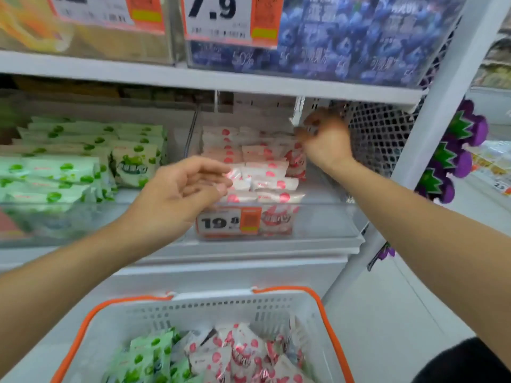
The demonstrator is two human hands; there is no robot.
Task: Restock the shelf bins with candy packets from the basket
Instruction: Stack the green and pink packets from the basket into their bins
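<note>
A shop aisle: white shelves (193, 76) carry clear bins (318, 222) of candy packets (265, 172) behind printed price tags (229, 222), with an orange-handled shopping basket (210, 308) below.

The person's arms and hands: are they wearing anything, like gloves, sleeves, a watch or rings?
Both forearms are bare as far as the picture shows, with no sleeves in view. The left hand and the right hand wear no gloves, and no watch or bracelet shows at either wrist. The hands are blurred, so rings cannot be ruled out.
</note>
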